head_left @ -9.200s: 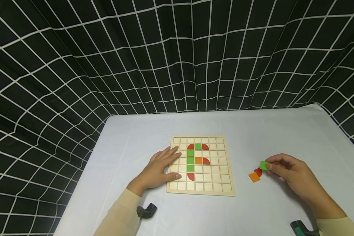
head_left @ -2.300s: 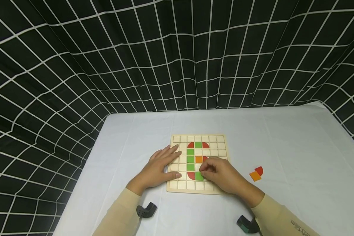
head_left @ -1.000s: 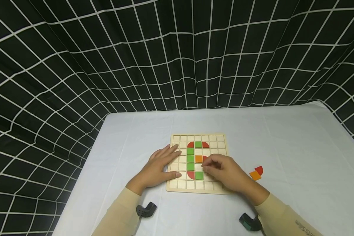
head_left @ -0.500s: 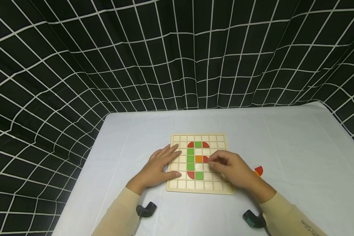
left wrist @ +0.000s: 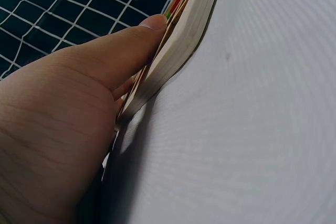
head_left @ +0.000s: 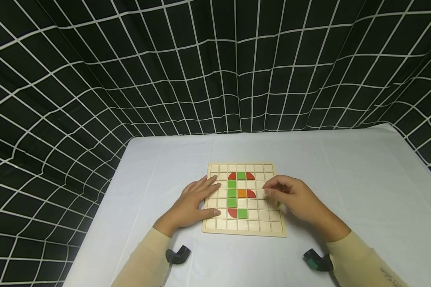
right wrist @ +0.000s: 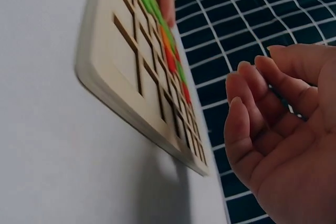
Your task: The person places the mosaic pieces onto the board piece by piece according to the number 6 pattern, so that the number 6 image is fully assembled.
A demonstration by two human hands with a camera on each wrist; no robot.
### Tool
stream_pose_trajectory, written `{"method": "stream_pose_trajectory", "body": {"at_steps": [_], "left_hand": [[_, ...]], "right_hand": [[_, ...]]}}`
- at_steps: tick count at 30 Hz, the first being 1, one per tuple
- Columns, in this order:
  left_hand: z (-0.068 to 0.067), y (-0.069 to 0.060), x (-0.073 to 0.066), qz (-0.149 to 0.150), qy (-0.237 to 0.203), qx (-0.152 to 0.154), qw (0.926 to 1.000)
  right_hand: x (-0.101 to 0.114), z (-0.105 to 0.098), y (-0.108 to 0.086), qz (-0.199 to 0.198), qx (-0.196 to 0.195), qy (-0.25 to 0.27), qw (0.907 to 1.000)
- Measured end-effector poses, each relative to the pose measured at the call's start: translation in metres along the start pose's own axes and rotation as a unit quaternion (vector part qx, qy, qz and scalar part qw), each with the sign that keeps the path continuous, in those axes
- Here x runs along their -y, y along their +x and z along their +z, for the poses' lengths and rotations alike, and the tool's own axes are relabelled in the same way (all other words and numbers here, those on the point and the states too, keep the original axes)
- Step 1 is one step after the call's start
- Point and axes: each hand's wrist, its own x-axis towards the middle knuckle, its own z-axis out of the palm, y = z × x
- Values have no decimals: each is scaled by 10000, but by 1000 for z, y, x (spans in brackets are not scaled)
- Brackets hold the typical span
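A wooden grid board (head_left: 245, 234) lies on the table. Its cells hold several green squares (head_left: 232, 193), several red quarter-circle tiles (head_left: 251, 194) and one orange square (head_left: 242, 193). In the bottom filled row, a green square (head_left: 242, 213) sits beside a red quarter-circle (head_left: 232, 213). My left hand (head_left: 194, 203) rests on the board's left edge with fingers spread; the left wrist view shows its thumb (left wrist: 154, 22) on that edge. Over the right edge hovers my right hand (head_left: 296, 197), fingers loosely curled. The right wrist view shows nothing between those fingers (right wrist: 240, 121).
A white cloth covers the table (head_left: 366, 179). A dark curtain with a white grid (head_left: 186, 71) stands behind and at the sides. Dark wrist devices (head_left: 178, 255) sit by both forearms. The spot where loose tiles lay is hidden behind my right hand and arm.
My right hand brought a green square from the right to beside the lower red tile and let it go. It has since moved right. The left hand stays put.
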Motion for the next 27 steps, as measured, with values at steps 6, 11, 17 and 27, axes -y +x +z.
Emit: {"method": "stream_pose_trajectory", "body": {"at_steps": [6,11,17,27], "left_hand": [[0,0,0,21,36,-3,10000],[0,0,1,37,69,-1,10000],[0,0,1,66,86,-9,9999],[0,0,2,74,67,3,9999]], "right_hand": [[0,-14,-1,108,-180,-218,9995],[0,-23,-1,167,-205,-246,9993],[0,-34,-3,136,-260,-320,9991],[-2,-52,-6,35,-372,-525,9979]]}}
